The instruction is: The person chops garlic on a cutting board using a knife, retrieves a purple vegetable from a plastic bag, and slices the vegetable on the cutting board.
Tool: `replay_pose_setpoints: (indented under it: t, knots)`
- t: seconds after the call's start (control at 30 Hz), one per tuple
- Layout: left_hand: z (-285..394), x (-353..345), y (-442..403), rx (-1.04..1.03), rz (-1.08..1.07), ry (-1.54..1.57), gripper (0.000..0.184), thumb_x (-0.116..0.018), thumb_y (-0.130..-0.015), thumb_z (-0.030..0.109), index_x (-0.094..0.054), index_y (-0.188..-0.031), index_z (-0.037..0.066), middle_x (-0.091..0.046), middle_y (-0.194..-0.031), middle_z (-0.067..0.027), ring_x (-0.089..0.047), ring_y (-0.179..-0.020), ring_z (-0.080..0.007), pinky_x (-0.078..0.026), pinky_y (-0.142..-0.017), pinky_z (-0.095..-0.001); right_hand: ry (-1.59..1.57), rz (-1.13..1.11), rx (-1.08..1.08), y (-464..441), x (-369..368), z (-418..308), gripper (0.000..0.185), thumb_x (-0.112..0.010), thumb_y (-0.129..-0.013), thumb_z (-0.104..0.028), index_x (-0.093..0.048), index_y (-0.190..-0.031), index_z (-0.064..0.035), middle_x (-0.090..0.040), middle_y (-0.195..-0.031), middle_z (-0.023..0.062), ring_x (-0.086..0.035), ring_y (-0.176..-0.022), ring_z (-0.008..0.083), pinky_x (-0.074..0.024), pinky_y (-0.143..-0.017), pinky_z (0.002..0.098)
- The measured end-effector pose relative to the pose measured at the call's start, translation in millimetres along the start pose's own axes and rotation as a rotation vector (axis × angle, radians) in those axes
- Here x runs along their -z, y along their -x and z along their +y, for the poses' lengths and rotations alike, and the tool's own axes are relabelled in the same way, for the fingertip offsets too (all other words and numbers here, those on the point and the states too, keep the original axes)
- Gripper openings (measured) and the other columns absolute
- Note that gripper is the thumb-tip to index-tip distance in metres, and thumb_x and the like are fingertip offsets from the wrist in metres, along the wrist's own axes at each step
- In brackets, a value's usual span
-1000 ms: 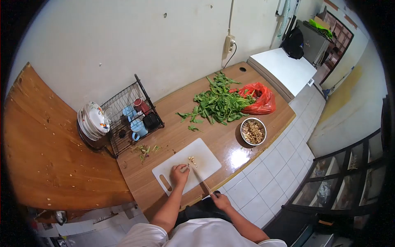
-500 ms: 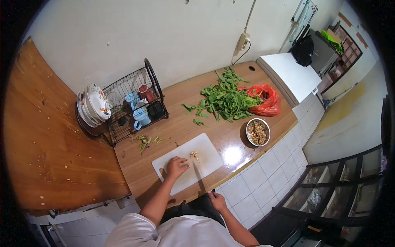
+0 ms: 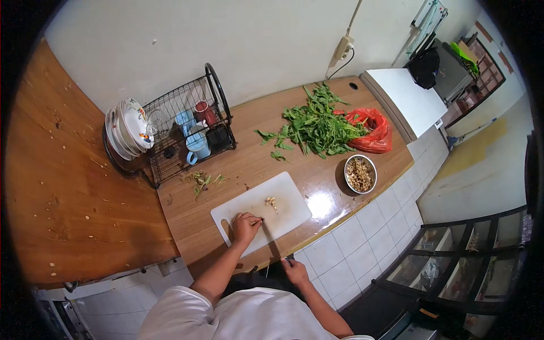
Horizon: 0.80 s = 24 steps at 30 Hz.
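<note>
A white cutting board (image 3: 292, 195) lies near the front edge of the wooden table. Over its left part is my left hand (image 3: 246, 226), fingers pinched together at something too small to make out. My right hand (image 3: 296, 272) grips the handle of a knife (image 3: 270, 233) at the table's front edge. The blade reaches across the board, its tip end close to my left fingertips. Small pale chopped pieces (image 3: 271, 203) sit on the board beyond the knife.
Green leafy vegetables (image 3: 320, 124) and a red plastic bag (image 3: 377, 133) lie farther back. A bowl of chopped brown bits (image 3: 360, 174) stands right. Plant scraps (image 3: 201, 182) lie near a black dish rack (image 3: 190, 127) with cups and plates.
The knife blade has swung left, toward my left fingertips. My left hand has turned slightly and its fingers now meet near the blade. The whole view has shifted a little.
</note>
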<state>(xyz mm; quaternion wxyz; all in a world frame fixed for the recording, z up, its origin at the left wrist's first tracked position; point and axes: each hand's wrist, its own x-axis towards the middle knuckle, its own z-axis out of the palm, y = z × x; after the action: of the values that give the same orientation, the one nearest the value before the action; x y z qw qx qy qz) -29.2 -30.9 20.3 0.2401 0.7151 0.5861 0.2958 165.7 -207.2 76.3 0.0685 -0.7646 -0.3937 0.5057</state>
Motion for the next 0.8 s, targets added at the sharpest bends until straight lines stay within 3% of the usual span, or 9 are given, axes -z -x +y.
replay_pose_setpoints:
  t: [0.07, 0.13, 0.27, 0.47, 0.53, 0.63, 0.8]
  knots:
    - [2, 1, -1, 0.021, -0.033, -0.015, 0.012, -0.083, -0.071, 0.022, -0.079, -0.081, 0.015, -0.071, -0.084, -0.0011, -0.063, -0.088, -0.026, -0.047, -0.081, -0.0436, 0.02, -0.012, 0.018, -8, 1, -3, 0.082, -0.046, -0.094, -0.07, -0.067, -0.115, 0.0057, -0.07, -0.096, 0.0293, -0.068, -0.098, 0.0452, -0.052, -0.087, 0.0497]
    - [6, -3, 0, 0.026, -0.02, -0.061, 0.012, -0.083, -0.072, 0.021, -0.079, -0.081, 0.015, -0.071, -0.086, -0.0014, -0.064, -0.089, -0.0259, -0.047, -0.081, -0.0435, 0.039, 0.114, 0.147, -19, -9, -9, 0.066, -0.047, -0.097, -0.063, -0.071, -0.106, -0.0025, -0.07, -0.095, 0.028, -0.066, -0.098, 0.0464, -0.0515, -0.086, 0.0503]
    - [-11, -13, 0, 0.028, -0.002, -0.037, 0.011, -0.083, -0.069, 0.017, -0.078, -0.078, 0.015, -0.07, -0.082, -0.0002, -0.065, -0.089, -0.0265, -0.045, -0.082, -0.0418, 0.133, 0.012, 0.045, -61, -13, -27, 0.066, -0.045, -0.097, -0.063, -0.071, -0.11, -0.0035, -0.069, -0.097, 0.0285, -0.066, -0.098, 0.0468, -0.0512, -0.087, 0.0517]
    - [-7, -11, 6, 0.049, 0.06, 0.075, 0.013, -0.084, -0.069, 0.017, -0.079, -0.081, 0.013, -0.07, -0.084, -0.0028, -0.064, -0.089, -0.0267, -0.044, -0.083, -0.0439, 0.129, 0.105, 0.109, -21, 0, -18, 0.066, -0.046, -0.097, -0.064, -0.071, -0.113, -0.0042, -0.069, -0.098, 0.0287, -0.066, -0.099, 0.0465, -0.0516, -0.087, 0.0504]
    - [-5, -9, 9, 0.032, 0.078, 0.079, 0.013, -0.084, -0.07, 0.017, -0.079, -0.081, 0.012, -0.071, -0.085, -0.0031, -0.064, -0.09, -0.0262, -0.044, -0.084, -0.0432, 0.04, 0.114, 0.108, -18, -6, -6, 0.067, -0.045, -0.096, -0.067, -0.072, -0.107, -0.0066, -0.071, -0.092, 0.0265, -0.067, -0.095, 0.0465, -0.0524, -0.083, 0.0519]
    - [-9, -10, 10, 0.005, 0.092, 0.072, 0.012, -0.084, -0.071, 0.016, -0.079, -0.081, 0.012, -0.071, -0.086, -0.0029, -0.064, -0.091, -0.0252, -0.043, -0.084, -0.0421, 0.036, 0.026, 0.076, -10, -1, -11, 0.065, -0.047, -0.098, -0.062, -0.071, -0.111, -0.0021, -0.07, -0.097, 0.0287, -0.066, -0.097, 0.0469, -0.052, -0.086, 0.0488]
    - [-10, -9, 11, -0.023, 0.078, 0.076, 0.011, -0.082, -0.072, 0.016, -0.079, -0.082, 0.012, -0.071, -0.088, -0.002, -0.063, -0.091, -0.0248, -0.042, -0.084, -0.0419, 0.013, 0.053, 0.099, -12, -3, -9, 0.065, -0.046, -0.097, -0.063, -0.071, -0.11, -0.0042, -0.07, -0.092, 0.0289, -0.067, -0.092, 0.0453, -0.0519, -0.083, 0.0499]
